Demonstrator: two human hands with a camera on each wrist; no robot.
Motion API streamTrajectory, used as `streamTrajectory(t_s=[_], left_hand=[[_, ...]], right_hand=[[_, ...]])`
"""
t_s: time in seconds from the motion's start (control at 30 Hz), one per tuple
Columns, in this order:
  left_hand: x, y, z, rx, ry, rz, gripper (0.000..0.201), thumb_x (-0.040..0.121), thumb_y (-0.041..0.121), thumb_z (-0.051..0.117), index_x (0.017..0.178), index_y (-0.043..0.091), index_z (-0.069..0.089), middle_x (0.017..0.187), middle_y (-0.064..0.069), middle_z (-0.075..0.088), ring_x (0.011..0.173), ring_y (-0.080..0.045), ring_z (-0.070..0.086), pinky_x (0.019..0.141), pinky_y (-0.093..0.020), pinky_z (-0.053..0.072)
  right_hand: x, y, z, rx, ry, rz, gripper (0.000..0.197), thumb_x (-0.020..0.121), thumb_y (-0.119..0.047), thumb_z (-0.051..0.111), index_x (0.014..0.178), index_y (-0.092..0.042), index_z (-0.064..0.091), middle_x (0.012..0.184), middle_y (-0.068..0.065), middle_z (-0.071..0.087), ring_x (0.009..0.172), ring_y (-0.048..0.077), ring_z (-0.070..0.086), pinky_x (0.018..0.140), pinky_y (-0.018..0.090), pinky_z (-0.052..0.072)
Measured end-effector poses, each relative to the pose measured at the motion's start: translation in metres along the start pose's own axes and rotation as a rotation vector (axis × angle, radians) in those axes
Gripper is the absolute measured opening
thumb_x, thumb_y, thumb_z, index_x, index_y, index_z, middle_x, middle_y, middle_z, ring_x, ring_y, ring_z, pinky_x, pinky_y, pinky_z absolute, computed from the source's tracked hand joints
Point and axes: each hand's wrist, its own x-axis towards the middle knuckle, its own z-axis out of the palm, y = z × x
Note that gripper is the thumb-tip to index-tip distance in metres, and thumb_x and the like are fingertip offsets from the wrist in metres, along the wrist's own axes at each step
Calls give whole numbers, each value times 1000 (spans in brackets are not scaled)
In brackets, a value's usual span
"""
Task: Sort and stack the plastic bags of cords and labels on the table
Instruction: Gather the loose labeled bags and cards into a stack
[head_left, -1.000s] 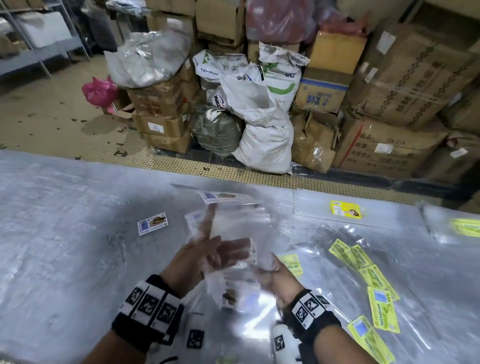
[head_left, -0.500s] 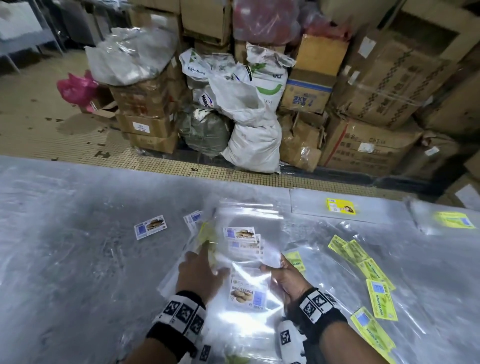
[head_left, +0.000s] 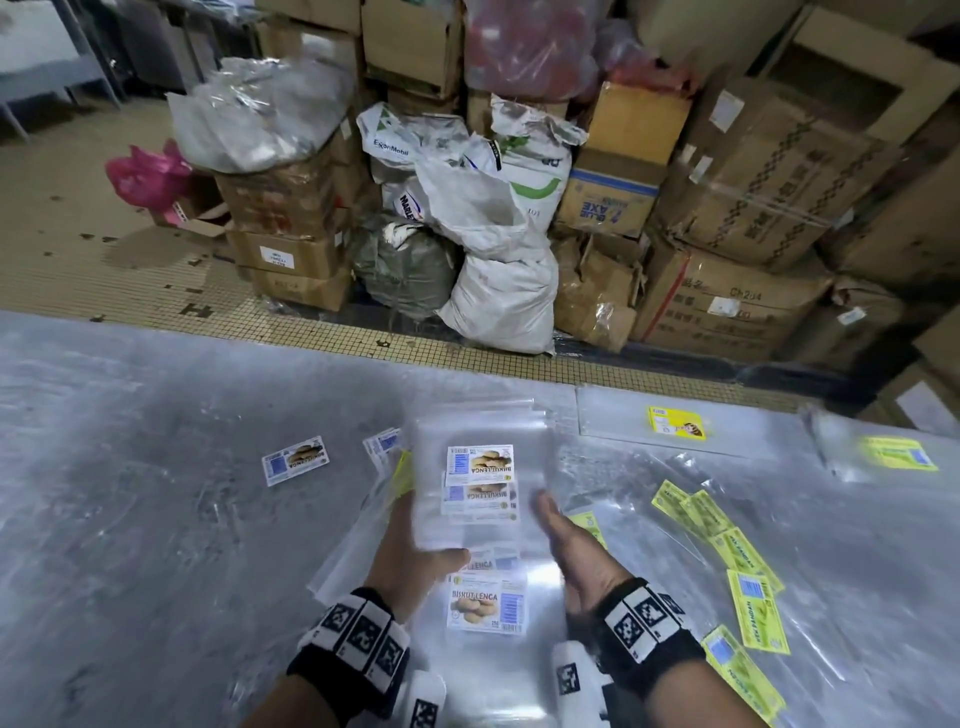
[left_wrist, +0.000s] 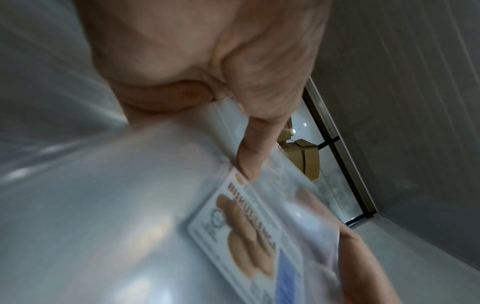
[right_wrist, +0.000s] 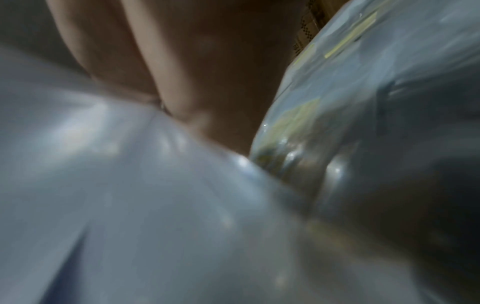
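1. Head view: the left hand (head_left: 415, 551) has its thumb on top of a small stack of clear bags with white "Biskut Lenga" labels (head_left: 478, 488), fingers underneath, so it's clamped on that stack just above the steel table (head_left: 130, 519). The right hand (head_left: 576, 551) is up against the stack's right edge with the thumb straight; looks like it's squaring the edges, but I can't tell whether its fingers are curled round anything. Another biscuit-label bag (head_left: 485, 603) lies flat below, between the wrists. So I'd say the white-label pile is partly gathered and that's about it.

2. Same view, what's left: plenty. One loose white label (head_left: 295, 460) sits off to the left, the yellow-label bags (head_left: 748, 587) are fanned out in a messy row on the right, and two more yellow ones, (head_left: 675, 422) and (head_left: 898, 454), lie apart near the far edge. None of the yellow stuff looks stacked yet. No cords visible that I can make out.

3. Left wrist view: blurry, but the thumb (left_wrist: 257, 150) is pressing down on the plastic right at a biscuit label (left_wrist: 249, 242), which backs up the pinch.

4. Right wrist view: mostly smeared plastic and palm. Fingers not readable here, so no help on that hand.
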Motion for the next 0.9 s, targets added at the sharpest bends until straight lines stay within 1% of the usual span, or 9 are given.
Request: streamTrajectory(t_s=[0.1, 0.17, 0.3, 0.4, 0.47, 0.53, 0.63, 0.77, 0.9], left_hand=[[0, 4, 1, -36, 23, 23, 76, 52, 7, 79, 120, 29, 56, 113, 3, 69, 103, -24, 66, 76, -55, 58], [-1, 4, 1, -13, 53, 43, 83, 51, 10, 79, 126, 29, 51, 119, 9, 64, 110, -16, 62, 80, -40, 59], [-11, 14, 3, -43, -23, 32, 104, 53, 16, 82, 145, 32, 35, 139, 23, 49, 128, -3, 47, 102, -31, 41], [-13, 29, -6, -360, -122, -60, 69, 73, 16, 75, 136, 30, 50, 127, 7, 65, 115, -12, 61, 94, -36, 45], [-2, 30, -29, -414, -1, -161, 32, 91, 22, 62, 122, 20, 61, 104, -9, 73, 93, -23, 67, 82, -34, 47], [18, 21, -61, 24, 254, -158, 13, 95, 15, 58, 106, 16, 66, 88, -11, 71, 86, -30, 66, 73, -32, 49], [37, 8, -107, 779, 512, -299, 44, 83, 22, 64, 126, 24, 53, 127, -15, 54, 118, -36, 49, 97, -40, 42], [44, 1, -128, 803, 507, -512, 98, 70, 44, 75, 148, 16, 21, 155, -16, 9, 142, -38, 13, 115, -49, 21], [43, 5, -127, 862, 489, -519, 85, 72, 36, 74, 142, 24, 27, 149, -19, 16, 134, -41, 23, 110, -50, 28]], right_hand=[[-5, -7, 7, 32, -24, -39, 61, 95, -68, 26, 124, -29, 63, 124, 4, 68, 120, 25, 62, 100, 45, 46], [3, -4, 8, -122, 16, -163, 29, 99, -43, 52, 126, -33, 55, 125, -13, 60, 122, 15, 58, 103, 30, 40], [26, 7, -6, -284, 51, -223, 54, 95, 0, 61, 137, -27, 40, 100, -4, 73, 81, 7, 63, 68, 16, 48], [30, 7, -12, -194, 34, -250, 61, 91, 5, 63, 140, -26, 47, 129, 1, 67, 116, 17, 63, 96, 31, 47], [34, 10, -15, -119, -2, -259, 64, 89, 4, 65, 140, -32, 49, 139, -4, 60, 126, 15, 57, 107, 36, 41], [38, 14, -16, -58, -11, -226, 65, 88, 3, 65, 139, -33, 48, 142, -4, 58, 126, 18, 57, 108, 41, 42], [41, 21, -11, -44, -13, -176, 60, 89, 12, 58, 139, -21, 46, 141, 1, 56, 116, 27, 62, 95, 37, 53], [38, 28, -6, -59, -43, -172, 47, 87, 21, 50, 124, -8, 56, 114, 18, 72, 98, 35, 71, 75, 38, 59], [38, 26, -4, -12, -48, -162, 39, 89, 22, 47, 115, -5, 57, 84, 12, 75, 64, 20, 72, 51, 26, 55]])
